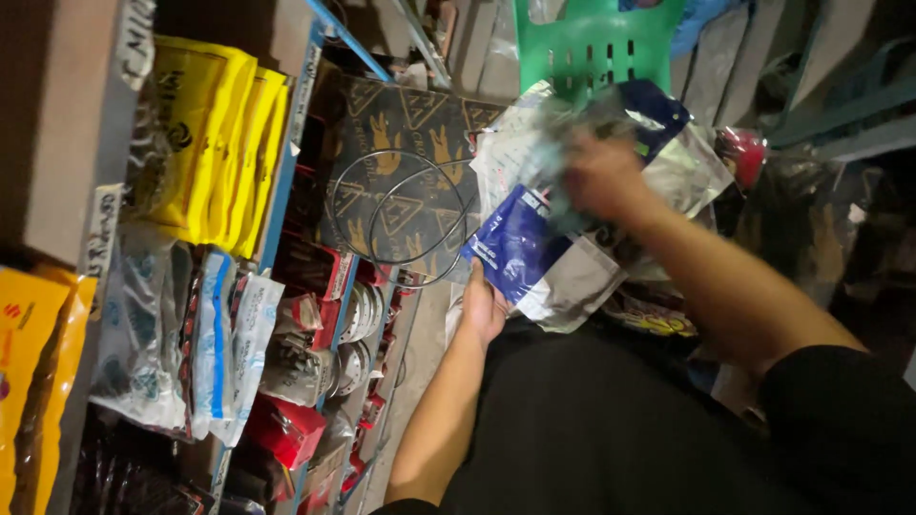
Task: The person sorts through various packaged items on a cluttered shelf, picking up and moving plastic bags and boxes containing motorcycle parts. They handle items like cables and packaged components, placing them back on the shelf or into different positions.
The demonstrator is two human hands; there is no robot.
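Lighting: dim, uneven; brightest upper left on yellow packets [221,143]. Right edge in deep shadow. Motion blur on right hand [601,176].

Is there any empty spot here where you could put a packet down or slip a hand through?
Only a narrow floor strip between the shelf rack and the person's left hand looks bare. The shelves are crammed with yellow packets and clear bags. Both hands, including the blurred right hand, are full of plastic packets.
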